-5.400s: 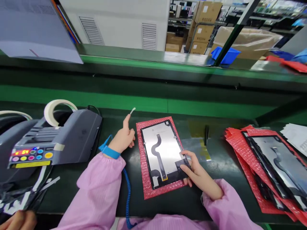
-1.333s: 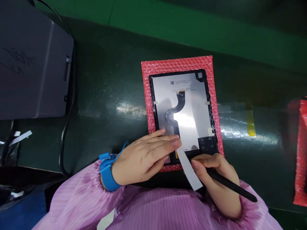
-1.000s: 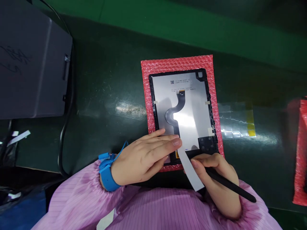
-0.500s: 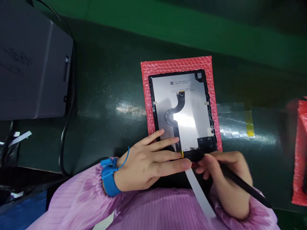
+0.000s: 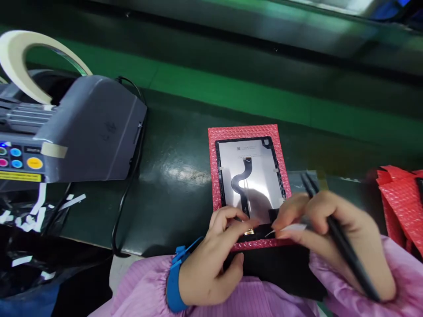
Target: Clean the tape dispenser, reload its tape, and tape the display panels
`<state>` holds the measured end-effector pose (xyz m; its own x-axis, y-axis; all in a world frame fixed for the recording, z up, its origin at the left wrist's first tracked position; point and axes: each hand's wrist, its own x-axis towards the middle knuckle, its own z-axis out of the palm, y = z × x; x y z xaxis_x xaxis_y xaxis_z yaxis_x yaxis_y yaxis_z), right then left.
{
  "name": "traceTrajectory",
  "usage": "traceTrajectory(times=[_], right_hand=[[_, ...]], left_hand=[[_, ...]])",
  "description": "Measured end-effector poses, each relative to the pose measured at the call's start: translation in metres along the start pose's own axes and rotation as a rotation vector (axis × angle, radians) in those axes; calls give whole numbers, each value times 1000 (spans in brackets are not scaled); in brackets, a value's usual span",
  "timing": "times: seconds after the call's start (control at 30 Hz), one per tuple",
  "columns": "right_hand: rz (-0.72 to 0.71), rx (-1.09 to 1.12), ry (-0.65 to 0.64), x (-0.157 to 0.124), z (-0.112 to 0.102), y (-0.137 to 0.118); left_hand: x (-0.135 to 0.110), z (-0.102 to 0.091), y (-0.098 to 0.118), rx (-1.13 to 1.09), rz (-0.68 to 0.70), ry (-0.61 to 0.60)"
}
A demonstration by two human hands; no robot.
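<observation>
A tablet screen panel (image 5: 228,152), silver back up in a black frame, lies on a red bubble-wrap sheet (image 5: 243,131). A curved black flex cable (image 5: 244,173) runs down its back to a gold connector (image 5: 249,231) at the lower edge. My left hand (image 5: 218,257) rests there, fingers bent and apart, fingertips on the panel beside the connector. Over the lower right corner, my right hand (image 5: 337,235) holds black tweezers (image 5: 345,244) with the tips pointing up and away. Its thumb and forefinger also pinch a thin whitish strip (image 5: 295,226).
At left stands a grey tape dispenser (image 5: 95,132) with a cream tape roll (image 5: 15,57); its black cable (image 5: 120,211) trails over the dark green table (image 5: 172,132). Tape scraps (image 5: 36,220) litter black plastic at lower left. More red bubble wrap (image 5: 401,198) lies at right.
The view has tilted up, showing more of the dispenser. My left fingers have curled from lying flat. My right hand has turned the tweezers tips away from the panel and pinches the strip.
</observation>
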<state>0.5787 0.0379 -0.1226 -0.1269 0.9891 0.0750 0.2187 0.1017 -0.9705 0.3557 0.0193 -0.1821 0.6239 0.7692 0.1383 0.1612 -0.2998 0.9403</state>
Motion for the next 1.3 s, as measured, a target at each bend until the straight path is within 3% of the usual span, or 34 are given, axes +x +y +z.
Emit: traceTrajectory(times=[0.07,0.2,0.4,0.7,0.83,0.97,1.07,1.17,1.3], right_hand=[[99,-15,48,16,0,3],[255,-47,-95,40,13,33],[345,31,-125,40,37,74],[328,-172,3,32,44,76],[298,-204,86,47,50,77],[184,-465,281,75,29,75],[254,-736,433,85,0,71],[450,-827,407,84,-17,68],[512,-561,286,82,-12,67]], left_hand=[[-2,-2,-4,119,-36,99],[-5,-7,-16,511,-53,231],[0,-3,-28,779,-18,229],[7,3,-32,956,-37,144],[4,4,-33,951,-78,114],[3,4,-35,935,-121,102],[4,1,-36,923,-102,103],[4,-1,-38,934,-70,113],[3,-1,-41,951,-77,140]])
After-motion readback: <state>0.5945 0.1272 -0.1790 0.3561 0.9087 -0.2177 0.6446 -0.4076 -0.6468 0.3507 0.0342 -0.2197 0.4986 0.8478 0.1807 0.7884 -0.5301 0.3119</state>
